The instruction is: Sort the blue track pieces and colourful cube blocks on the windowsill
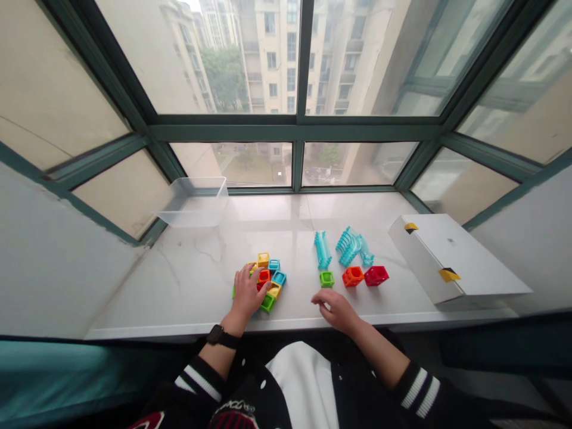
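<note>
My left hand (pixel 247 291) lies over a cluster of hollow plastic cube blocks on the white sill, fingers spread, touching some and hiding part of the pile. Around its fingers show an orange-red block (pixel 264 276), a blue block (pixel 279 278), a yellow block (pixel 263 259) and a green block (pixel 267 303). My right hand (pixel 337 308) hovers near the sill's front edge, fingers loosely bent and thumb apart, with nothing visible in it. Just beyond it sits a single green block (pixel 326 279). To its right stand an orange block (pixel 353 276) and a red block (pixel 376 275).
Clear blue track pieces (pixel 322 250) and curved ones (pixel 349 245) lie behind the separate blocks. A transparent plastic bin (pixel 196 217) stands at the back left by the window. On the right is a white box (pixel 460 256) with yellow-black tabs. The sill's front edge (pixel 179 331) runs before me.
</note>
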A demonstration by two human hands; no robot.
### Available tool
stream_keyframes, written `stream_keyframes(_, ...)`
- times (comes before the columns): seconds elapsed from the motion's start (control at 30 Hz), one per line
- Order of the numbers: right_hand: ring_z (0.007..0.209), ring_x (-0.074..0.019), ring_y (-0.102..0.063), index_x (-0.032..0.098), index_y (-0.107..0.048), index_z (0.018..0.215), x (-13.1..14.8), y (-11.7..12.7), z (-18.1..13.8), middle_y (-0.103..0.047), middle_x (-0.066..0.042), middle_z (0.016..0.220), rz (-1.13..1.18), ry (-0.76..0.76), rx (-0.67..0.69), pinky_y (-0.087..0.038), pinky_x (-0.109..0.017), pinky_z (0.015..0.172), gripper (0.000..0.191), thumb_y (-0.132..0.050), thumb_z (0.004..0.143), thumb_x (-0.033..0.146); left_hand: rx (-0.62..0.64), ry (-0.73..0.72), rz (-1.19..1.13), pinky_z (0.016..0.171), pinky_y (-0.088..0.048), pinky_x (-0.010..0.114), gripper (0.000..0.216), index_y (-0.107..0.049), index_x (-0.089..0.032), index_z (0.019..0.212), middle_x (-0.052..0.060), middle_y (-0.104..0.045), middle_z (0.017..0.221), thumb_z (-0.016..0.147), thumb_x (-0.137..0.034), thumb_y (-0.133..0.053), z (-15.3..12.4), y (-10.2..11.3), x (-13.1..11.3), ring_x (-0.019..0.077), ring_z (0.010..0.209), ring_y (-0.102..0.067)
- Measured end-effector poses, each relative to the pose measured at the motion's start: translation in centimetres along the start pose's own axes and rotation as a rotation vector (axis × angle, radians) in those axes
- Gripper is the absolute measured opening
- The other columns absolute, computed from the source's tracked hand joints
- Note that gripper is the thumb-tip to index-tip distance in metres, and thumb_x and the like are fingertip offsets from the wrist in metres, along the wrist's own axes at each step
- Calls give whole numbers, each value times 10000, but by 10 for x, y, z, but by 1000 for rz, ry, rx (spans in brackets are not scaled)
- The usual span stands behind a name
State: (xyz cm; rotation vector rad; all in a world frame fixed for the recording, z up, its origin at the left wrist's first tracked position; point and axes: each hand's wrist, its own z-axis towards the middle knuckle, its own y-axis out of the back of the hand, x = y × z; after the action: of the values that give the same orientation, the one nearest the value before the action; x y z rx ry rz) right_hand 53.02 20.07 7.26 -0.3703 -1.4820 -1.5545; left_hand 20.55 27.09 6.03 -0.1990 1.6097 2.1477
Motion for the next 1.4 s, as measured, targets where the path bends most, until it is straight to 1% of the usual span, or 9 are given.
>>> stream_keyframes(0.2, 972, -194, -715, 289, -707, 1254, 38, -64, 49, -761, -26, 1098, -26, 124, 331, -551, -299, 910, 460, -599, 846, 106, 48, 5, 81, 1258, -250, 641, 534, -618, -209, 1400, 181, -497, 1581, 950, -497, -642, 2, -26, -3, 408, 1505, -394)
stream_keyframes(0.3, 1020, -223, -715, 285, -696, 1295, 41, -83, 60, -762, -39, 1146, -79, 101, 412, -549, -306, 918, 463, -645, 851, 164, 43, 34, 90, 1262, -257, 621, 525, -632, -188, 1383, 198, -493, 1583, 955, -491, -635, -3, -33, -7, 400, 1485, -427)
stream_keyframes(0.4, 1031, -234, -715, 273, -702, 1256, 39, -88, 62, -769, -43, 1139, -119, 59, 432, -540, -304, 907, 420, -635, 855, 168, 33, 35, 87, 1263, -256, 611, 512, -631, -201, 1386, 191, -493, 1585, 960, -484, -630, -6, -35, -11, 389, 1481, -435)
stream_keyframes(0.7, 1055, -244, -704, 263, -657, 1219, 34, -87, 56, -760, -48, 1159, -116, -37, 419, -516, -318, 913, 401, -655, 830, 163, 61, 39, 101, 1271, -242, 598, 527, -617, -203, 1416, 189, -478, 1596, 964, -473, -641, -7, -35, -14, 375, 1490, -417)
stream_keyframes(0.83, 1027, -238, -703, 260, -664, 1170, 34, -87, 56, -759, -50, 1144, -105, -52, 416, -504, -309, 888, 345, -680, 837, 174, 80, 21, 102, 1262, -242, 611, 539, -583, -291, 1488, 164, -454, 1612, 982, -471, -625, -6, -33, -14, 365, 1502, -400)
stream_keyframes(0.93, 959, -228, -703, 250, -682, 1071, 30, -84, 53, -762, -41, 1062, -115, -66, 386, -494, -296, 839, 245, -704, 835, 189, 100, 18, 97, 1260, -236, 615, 479, -620, -367, 1457, 135, -439, 1622, 989, -469, -623, -6, -33, -15, 357, 1509, -387)
stream_keyframes(1.07, 879, -197, -687, 247, -687, 964, 21, -73, 40, -752, -13, 965, -73, -83, 333, -489, -279, 809, 162, -751, 818, 217, 108, 30, 92, 1261, -234, 609, 465, -644, -375, 1436, 127, -435, 1623, 984, -483, -632, -6, -33, -14, 364, 1508, -383)
stream_keyframes(1.27, 811, -169, -657, 231, -638, 916, 11, -45, 19, -713, 2, 894, 186, -159, 154, -546, -287, 793, 211, -789, 816, 339, 115, 34, 67, 1271, -225, 598, 467, -653, -345, 1431, 123, -460, 1610, 985, -482, -626, -6, -30, -15, 359, 1506, -381)
stream_keyframes(1.4, 794, -171, -645, 229, -599, 913, 9, -25, 20, -675, -1, 867, 312, -211, 0, -566, -313, 792, 294, -766, 854, 463, 114, 53, 38, 1258, -236, 653, 457, -682, -301, 1391, 140, -487, 1590, 961, -454, -663, -3, -24, -18, 394, 1490, -399)
